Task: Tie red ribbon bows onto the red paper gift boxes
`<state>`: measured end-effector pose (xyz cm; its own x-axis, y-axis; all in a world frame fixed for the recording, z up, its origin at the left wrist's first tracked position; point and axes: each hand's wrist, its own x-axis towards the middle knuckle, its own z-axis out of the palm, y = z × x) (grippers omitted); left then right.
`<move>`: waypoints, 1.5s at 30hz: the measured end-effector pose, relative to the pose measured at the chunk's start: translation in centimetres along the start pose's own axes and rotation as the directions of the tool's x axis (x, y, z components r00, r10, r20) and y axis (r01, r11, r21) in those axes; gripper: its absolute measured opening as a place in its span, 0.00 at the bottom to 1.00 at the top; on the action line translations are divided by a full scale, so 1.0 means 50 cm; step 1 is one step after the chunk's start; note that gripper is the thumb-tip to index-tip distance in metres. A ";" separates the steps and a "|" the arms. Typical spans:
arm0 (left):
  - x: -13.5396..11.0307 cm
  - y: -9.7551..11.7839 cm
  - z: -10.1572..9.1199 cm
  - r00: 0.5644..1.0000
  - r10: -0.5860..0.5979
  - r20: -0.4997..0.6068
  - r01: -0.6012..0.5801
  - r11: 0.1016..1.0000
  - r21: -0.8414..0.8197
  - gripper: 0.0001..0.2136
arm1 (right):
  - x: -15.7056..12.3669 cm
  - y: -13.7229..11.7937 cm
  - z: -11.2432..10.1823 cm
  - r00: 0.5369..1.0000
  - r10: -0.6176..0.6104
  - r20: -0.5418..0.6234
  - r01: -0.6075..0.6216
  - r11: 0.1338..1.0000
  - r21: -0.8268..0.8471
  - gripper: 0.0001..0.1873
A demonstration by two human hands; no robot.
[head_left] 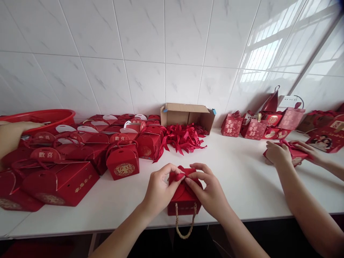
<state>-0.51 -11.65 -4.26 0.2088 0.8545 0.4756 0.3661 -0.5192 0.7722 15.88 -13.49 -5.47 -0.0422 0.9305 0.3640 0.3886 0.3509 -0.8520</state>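
On my feed, L hand point(161, 188) & R hand point(209, 188), fingers half-curled, pinch 1 red ribbon point(179, 176) btwn them atop 1 red box point(184, 208) at desk's point(228, 172) front edge; 1 carton point(188, 107) by back edge.

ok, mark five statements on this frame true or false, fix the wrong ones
1. The left hand and right hand both pinch the red ribbon on top of the gift box. True.
2. That box's rope handle stands upright. False: it hangs down past the table edge.
3. Loose ribbons lie heaped at the mouth of the cardboard carton. True.
4. No one else is working at the table. False: at the right, another person's hands are on a second box.
5. The red basin is at the left. True.
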 end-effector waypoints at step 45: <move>0.047 0.008 -0.070 0.919 0.151 0.364 -0.214 0.967 0.139 0.05 | 0.079 -0.023 -0.066 0.905 -0.163 0.392 0.190 0.981 -0.032 0.11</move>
<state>-3.05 -9.90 -1.34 0.5774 0.7114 0.4005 0.4355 -0.6834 0.5859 18.30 -10.54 -1.82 -0.4626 0.8265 0.3208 0.4025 0.5182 -0.7546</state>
